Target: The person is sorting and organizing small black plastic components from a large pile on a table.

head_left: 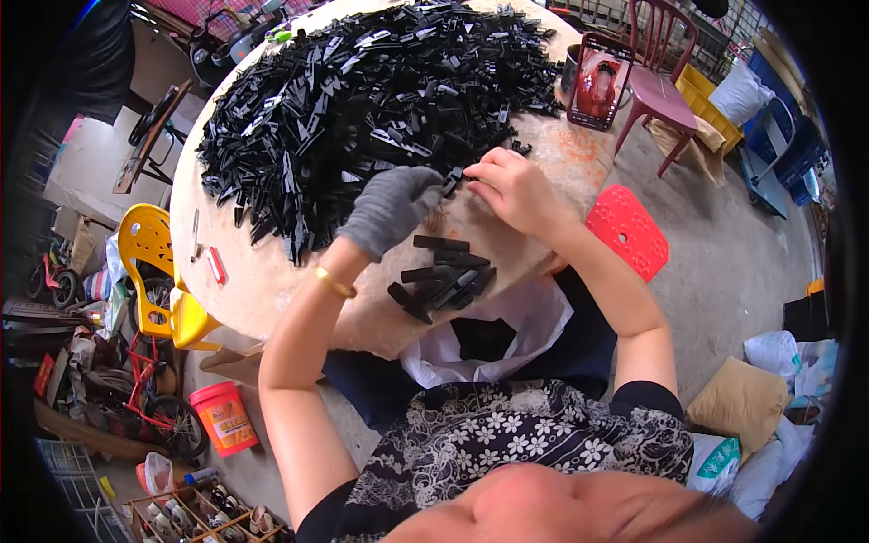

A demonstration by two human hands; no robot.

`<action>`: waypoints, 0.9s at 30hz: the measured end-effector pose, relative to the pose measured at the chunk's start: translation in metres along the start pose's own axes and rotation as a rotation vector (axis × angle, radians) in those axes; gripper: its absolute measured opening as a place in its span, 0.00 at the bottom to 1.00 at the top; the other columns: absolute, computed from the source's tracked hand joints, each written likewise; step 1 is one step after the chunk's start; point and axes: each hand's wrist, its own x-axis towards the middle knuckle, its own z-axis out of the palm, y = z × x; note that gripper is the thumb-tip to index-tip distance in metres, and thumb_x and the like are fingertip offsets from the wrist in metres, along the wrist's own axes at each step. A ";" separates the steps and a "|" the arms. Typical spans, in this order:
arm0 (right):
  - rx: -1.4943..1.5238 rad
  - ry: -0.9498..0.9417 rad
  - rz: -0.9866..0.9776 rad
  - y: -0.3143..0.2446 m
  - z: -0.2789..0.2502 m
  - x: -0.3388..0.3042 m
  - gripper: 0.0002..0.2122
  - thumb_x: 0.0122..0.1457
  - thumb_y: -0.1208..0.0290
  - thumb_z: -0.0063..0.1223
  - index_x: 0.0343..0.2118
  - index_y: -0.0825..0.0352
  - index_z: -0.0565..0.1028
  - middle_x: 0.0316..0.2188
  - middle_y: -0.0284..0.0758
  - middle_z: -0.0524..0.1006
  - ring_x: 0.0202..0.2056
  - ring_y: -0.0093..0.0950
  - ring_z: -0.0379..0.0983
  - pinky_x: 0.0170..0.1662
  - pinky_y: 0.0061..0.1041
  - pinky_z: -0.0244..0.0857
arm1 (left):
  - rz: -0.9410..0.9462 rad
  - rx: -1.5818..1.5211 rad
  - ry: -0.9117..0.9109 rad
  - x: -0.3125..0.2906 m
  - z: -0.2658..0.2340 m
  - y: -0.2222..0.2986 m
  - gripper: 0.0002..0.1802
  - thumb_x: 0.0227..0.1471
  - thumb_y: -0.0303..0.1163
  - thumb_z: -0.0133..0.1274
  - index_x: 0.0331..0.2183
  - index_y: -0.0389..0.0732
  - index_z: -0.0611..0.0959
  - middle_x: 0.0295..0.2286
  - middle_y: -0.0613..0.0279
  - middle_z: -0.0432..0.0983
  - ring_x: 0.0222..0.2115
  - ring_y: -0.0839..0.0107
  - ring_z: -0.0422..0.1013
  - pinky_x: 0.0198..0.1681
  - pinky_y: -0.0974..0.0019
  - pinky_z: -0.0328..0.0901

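My left hand (pixel 394 210), in a grey knit glove, is closed with its fingertips on a small black plastic piece (pixel 453 180) at the near edge of a heap. Close beside it, my bare right hand (pixel 523 192) has thumb and forefinger pinched at the piece's right side; what lies between them is too small to make out. The large heap of black plastic pieces (pixel 362 100) covers the far part of a round, pale table (pixel 290 299). Nearer me, below my hands, sits a small separate pile of black pieces (pixel 444 276).
A phone (pixel 599 81) stands upright at the table's right. On the left lie a red-and-white item (pixel 215 265) and a slim metal tool (pixel 195 233). A white bag (pixel 471 362) hangs open at my lap. Around stand a red stool (pixel 627 233), yellow chair (pixel 149 249) and orange bucket (pixel 223 418).
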 end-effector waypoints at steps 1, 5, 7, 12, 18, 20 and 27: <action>-0.067 -0.048 -0.004 0.002 0.002 -0.001 0.07 0.49 0.73 0.57 0.31 0.65 0.77 0.28 0.36 0.74 0.33 0.36 0.71 0.36 0.32 0.66 | -0.013 0.059 -0.057 0.010 0.005 0.005 0.12 0.48 0.39 0.56 0.33 0.43 0.82 0.27 0.51 0.76 0.30 0.51 0.73 0.35 0.55 0.68; -0.189 -0.124 0.001 0.005 0.005 -0.002 0.08 0.47 0.75 0.56 0.32 0.66 0.77 0.30 0.36 0.74 0.34 0.35 0.71 0.38 0.31 0.66 | -0.105 0.469 -0.033 0.023 0.029 0.028 0.11 0.50 0.41 0.53 0.31 0.43 0.79 0.29 0.54 0.74 0.30 0.54 0.73 0.33 0.54 0.68; -0.140 -0.083 -0.005 0.005 0.004 -0.007 0.08 0.46 0.76 0.55 0.31 0.66 0.77 0.30 0.36 0.75 0.35 0.36 0.71 0.38 0.32 0.66 | -0.135 0.505 -0.068 0.025 0.033 0.028 0.11 0.50 0.41 0.51 0.31 0.44 0.79 0.31 0.54 0.73 0.31 0.53 0.73 0.34 0.52 0.68; -0.022 -0.086 -0.073 0.003 -0.003 -0.014 0.08 0.45 0.77 0.56 0.32 0.67 0.76 0.30 0.38 0.75 0.36 0.38 0.71 0.40 0.32 0.66 | 0.026 0.485 0.125 -0.002 0.028 0.018 0.10 0.49 0.38 0.52 0.32 0.43 0.77 0.31 0.54 0.72 0.32 0.53 0.72 0.33 0.53 0.68; 0.117 -0.150 -0.060 0.002 -0.001 -0.011 0.09 0.46 0.79 0.57 0.33 0.68 0.77 0.31 0.38 0.75 0.35 0.38 0.72 0.41 0.33 0.66 | -0.090 0.161 0.057 -0.025 0.011 0.024 0.12 0.51 0.37 0.50 0.38 0.42 0.78 0.29 0.49 0.76 0.32 0.52 0.73 0.36 0.55 0.67; 0.180 -0.135 -0.087 -0.007 0.001 -0.007 0.08 0.46 0.78 0.57 0.32 0.67 0.77 0.31 0.38 0.75 0.35 0.38 0.72 0.40 0.33 0.66 | -0.058 0.083 0.072 -0.032 0.014 0.011 0.13 0.53 0.37 0.49 0.40 0.43 0.78 0.31 0.48 0.77 0.32 0.51 0.73 0.36 0.54 0.67; 0.117 -0.216 -0.138 -0.006 0.002 -0.006 0.06 0.48 0.77 0.56 0.31 0.67 0.77 0.30 0.37 0.75 0.34 0.39 0.71 0.38 0.34 0.65 | -0.030 0.145 -0.013 -0.033 0.014 0.008 0.16 0.51 0.40 0.54 0.39 0.41 0.77 0.30 0.49 0.77 0.31 0.51 0.73 0.35 0.55 0.67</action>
